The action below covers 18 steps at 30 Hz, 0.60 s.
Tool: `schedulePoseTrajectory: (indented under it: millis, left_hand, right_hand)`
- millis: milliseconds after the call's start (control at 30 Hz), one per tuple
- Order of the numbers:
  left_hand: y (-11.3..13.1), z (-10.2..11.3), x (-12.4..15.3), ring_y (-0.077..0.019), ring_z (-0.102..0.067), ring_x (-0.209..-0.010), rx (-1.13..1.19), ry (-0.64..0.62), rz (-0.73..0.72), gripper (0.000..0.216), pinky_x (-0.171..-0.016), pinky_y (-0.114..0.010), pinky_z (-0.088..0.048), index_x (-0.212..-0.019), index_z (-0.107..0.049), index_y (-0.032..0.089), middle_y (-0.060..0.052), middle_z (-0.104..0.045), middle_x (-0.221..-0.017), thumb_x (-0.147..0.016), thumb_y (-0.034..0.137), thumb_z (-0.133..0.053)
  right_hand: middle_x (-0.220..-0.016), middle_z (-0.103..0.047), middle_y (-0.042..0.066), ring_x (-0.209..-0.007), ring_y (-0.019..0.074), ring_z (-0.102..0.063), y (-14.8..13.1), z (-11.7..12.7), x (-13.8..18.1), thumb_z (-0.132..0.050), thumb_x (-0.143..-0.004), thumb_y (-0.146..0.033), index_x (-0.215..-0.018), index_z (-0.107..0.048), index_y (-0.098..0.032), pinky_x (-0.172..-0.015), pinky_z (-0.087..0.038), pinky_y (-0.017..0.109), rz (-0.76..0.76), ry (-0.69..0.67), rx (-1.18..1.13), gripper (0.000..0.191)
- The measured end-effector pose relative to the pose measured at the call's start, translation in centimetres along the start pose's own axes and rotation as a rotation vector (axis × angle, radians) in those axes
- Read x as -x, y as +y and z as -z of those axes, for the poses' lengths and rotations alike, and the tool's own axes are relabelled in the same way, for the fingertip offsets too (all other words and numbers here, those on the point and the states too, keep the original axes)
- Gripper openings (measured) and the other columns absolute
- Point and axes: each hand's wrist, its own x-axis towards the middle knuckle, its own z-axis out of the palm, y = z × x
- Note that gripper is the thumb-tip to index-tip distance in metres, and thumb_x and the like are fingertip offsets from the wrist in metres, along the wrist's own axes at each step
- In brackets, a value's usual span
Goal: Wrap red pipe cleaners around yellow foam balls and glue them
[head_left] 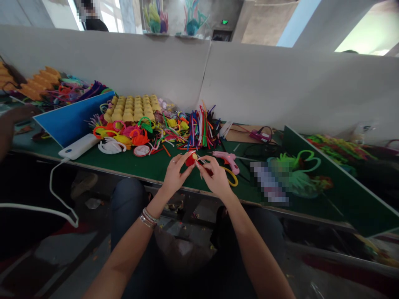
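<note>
My left hand point(176, 169) pinches a small red piece with a yellowish centre point(190, 159), held just above the front of the green table point(131, 162). From the other side, my right hand point(214, 173) closes its fingers at the edge of this piece, with a thin dark-red strip between them that I cannot make out fully. Right behind my right hand lies a pink glue gun point(229, 159), nozzle to the left. A yellow ring point(232, 177) shows beside my right wrist. Behind both hands stands a bundle of colourful pipe cleaners point(202, 128).
A yellow egg tray point(132, 108) sits on a pile of pipe-cleaner pieces at left. Blue point(77, 116) and green point(336, 178) dividers flank the space. A white power strip point(79, 147) lies left. Another person's arm point(15, 120) reaches in at far left.
</note>
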Motion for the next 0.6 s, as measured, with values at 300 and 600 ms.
schedulePoseTrajectory:
  millis: [300,600]
  left_hand:
    - [-0.28,0.29,-0.01,-0.019,-0.056,-0.098,-0.119,0.013,-0.008,0.04,-0.088,-0.034,-0.045,-0.123,-0.052,0.024,-0.007,-0.062,-0.096,-0.085,0.033,-0.053]
    - [-0.59,-0.25,0.2,-0.0186,-0.056,-0.096,-0.149,0.053,-0.109,0.039,-0.09,-0.036,-0.046,-0.122,-0.054,0.022,-0.008,-0.06,-0.095,-0.085,0.035,-0.052]
  right_hand:
    - [-0.075,-0.063,0.002,-0.065,0.0149,-0.061,-0.22,0.01,-0.12,-0.045,-0.089,-0.037,-0.089,-0.054,-0.019,-0.057,-0.042,0.023,0.085,-0.003,0.163,0.02]
    - [-0.077,-0.064,0.005,-0.075,0.0182,-0.059,-0.09,0.06,-0.24,-0.04,-0.093,-0.03,-0.082,-0.056,-0.019,-0.065,-0.042,0.027,0.166,-0.02,0.307,0.022]
